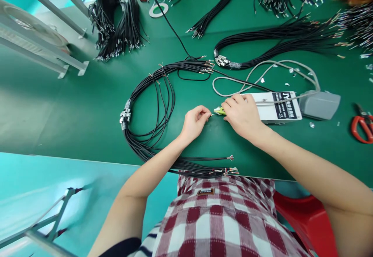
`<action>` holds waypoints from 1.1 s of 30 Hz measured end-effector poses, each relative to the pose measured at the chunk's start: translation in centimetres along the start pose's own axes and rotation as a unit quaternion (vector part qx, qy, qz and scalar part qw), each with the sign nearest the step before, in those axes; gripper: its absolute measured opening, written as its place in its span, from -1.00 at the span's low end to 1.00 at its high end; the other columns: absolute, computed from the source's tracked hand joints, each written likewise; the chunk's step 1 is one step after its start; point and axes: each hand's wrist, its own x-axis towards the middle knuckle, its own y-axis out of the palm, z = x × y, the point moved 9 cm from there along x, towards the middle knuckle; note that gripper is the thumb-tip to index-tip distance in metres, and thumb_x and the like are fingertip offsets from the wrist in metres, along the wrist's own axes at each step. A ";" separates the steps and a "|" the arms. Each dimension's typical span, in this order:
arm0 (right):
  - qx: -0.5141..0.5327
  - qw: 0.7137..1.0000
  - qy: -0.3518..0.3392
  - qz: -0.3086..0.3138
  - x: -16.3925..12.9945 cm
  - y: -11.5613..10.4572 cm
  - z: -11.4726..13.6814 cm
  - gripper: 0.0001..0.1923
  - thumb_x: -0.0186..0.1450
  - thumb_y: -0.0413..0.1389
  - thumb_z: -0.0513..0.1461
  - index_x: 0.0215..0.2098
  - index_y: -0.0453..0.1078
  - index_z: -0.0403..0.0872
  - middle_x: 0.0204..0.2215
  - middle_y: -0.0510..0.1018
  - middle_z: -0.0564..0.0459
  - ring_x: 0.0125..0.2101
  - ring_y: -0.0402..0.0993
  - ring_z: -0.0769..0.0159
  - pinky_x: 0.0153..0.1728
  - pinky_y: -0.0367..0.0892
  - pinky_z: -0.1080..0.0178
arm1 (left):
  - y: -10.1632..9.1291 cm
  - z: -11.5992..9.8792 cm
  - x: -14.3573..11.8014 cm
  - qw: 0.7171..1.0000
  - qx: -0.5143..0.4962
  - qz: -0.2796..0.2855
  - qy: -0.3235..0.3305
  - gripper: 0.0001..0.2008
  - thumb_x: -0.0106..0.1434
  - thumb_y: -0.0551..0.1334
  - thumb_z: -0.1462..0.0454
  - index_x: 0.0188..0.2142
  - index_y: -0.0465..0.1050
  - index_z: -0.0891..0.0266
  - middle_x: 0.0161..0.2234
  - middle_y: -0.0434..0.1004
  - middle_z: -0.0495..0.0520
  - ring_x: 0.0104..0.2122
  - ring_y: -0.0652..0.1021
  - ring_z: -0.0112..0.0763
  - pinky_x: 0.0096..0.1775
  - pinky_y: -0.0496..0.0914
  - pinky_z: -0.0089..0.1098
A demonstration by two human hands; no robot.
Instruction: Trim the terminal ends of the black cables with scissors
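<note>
My left hand (196, 121) is closed, thumb and fingertips pinching a thin wire (213, 114). The wire's free end points right, at the tip of a small yellow-green tool (219, 111). Bent over that tool is my right hand (243, 116), its fingers curled around it at the left end of a white box-shaped machine (266, 107) with a black label. My right palm hides most of the tool. A bundle of black cables (136, 93) curves around to the left of my hands, with stripped, fanned-out wire ends near the table's front edge.
A grey block (320, 104) with a looped grey cord adjoins the machine. Red-handled scissors (362, 128) lie at the far right. More black cable bundles (115, 21) line the back of the green table (87, 128), near a white tape roll (159, 10). Clear scraps are scattered at right.
</note>
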 end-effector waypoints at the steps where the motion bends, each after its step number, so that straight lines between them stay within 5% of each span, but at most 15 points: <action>1: 0.007 1.000 0.003 0.006 0.3 0.7 -0.3 -0.85 0.38 0.07 -0.33 -0.31 0.47 -0.07 -0.30 0.60 -0.10 -0.15 0.37 0.06 -0.19 0.13 0.04 | -0.1 0.1 0.4 1.000 -0.010 -0.002 -0.004 -0.89 0.21 0.26 0.28 -0.43 0.43 0.25 -0.55 0.39 -0.07 -0.56 0.37 -0.53 -0.47 0.25 -0.48; 13: 0.071 0.997 0.025 -0.013 0.8 1.7 -1.3 -0.72 0.33 0.06 -0.40 -0.51 0.23 -0.01 -0.50 0.47 0.03 -0.24 0.38 0.19 -0.07 0.19 0.05 | 0.7 1.4 2.5 1.000 0.012 0.022 -0.015 -0.92 0.19 0.24 0.33 -0.44 0.43 0.26 -0.60 0.36 -0.09 -0.60 0.34 -0.55 -0.51 0.21 -0.49; 25: 0.045 0.999 0.011 -0.007 0.6 0.9 -0.7 -0.87 0.36 0.10 -0.30 -0.37 0.38 -0.02 -0.34 0.57 -0.05 -0.14 0.40 0.06 -0.02 0.17 -0.08 | 1.1 1.3 2.9 0.998 0.052 0.032 -0.017 -0.92 0.19 0.23 0.36 -0.45 0.43 0.26 -0.59 0.37 -0.10 -0.58 0.35 -0.52 -0.46 0.23 -0.46; 29: 0.067 0.996 0.023 -0.062 -2.4 -1.6 -2.1 -0.84 0.39 0.11 -0.18 -0.09 0.43 -0.02 -0.06 0.62 -0.06 0.00 0.40 0.03 0.05 0.15 -0.09 | 0.9 0.8 2.8 0.995 0.094 0.026 0.024 -0.91 0.22 0.20 0.34 -0.42 0.44 0.25 -0.54 0.42 -0.07 -0.55 0.37 -0.51 -0.44 0.23 -0.46; 33: 0.123 0.961 0.154 -0.195 -8.8 -3.5 -5.4 -0.87 0.39 0.06 -0.25 -0.12 0.42 0.00 -0.04 0.65 -0.06 0.02 0.47 0.06 0.03 0.22 -0.02 | 0.9 0.7 2.7 0.995 0.094 0.026 0.034 -0.90 0.22 0.20 0.33 -0.42 0.44 0.25 -0.52 0.45 -0.05 -0.53 0.40 -0.48 -0.43 0.24 -0.45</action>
